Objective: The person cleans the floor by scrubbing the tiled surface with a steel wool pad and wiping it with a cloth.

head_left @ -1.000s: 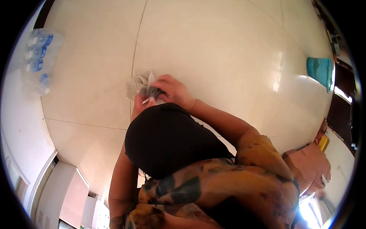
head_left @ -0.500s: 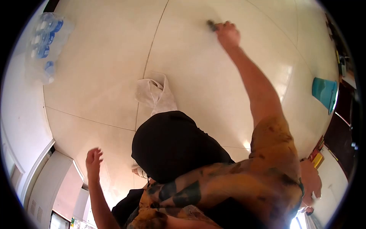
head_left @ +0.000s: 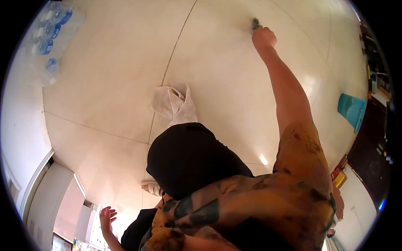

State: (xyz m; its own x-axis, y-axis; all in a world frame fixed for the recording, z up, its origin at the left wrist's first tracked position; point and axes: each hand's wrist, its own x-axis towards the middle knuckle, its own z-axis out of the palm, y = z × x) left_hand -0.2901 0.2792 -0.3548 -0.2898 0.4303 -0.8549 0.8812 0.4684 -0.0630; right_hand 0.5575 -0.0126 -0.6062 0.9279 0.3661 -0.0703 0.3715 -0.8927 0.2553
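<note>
Grey wad (head_left: 256, 23) points lengthwise forward from the right hand (head_left: 264, 38).

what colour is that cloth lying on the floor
The cloth is whitish, seen best in the head view.

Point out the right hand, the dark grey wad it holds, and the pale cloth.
Right hand (head_left: 264, 37): head view, back of the hand.
Dark grey wad (head_left: 255, 23): head view, its exposed end.
Pale cloth (head_left: 174, 104): head view, its creased middle.
</note>
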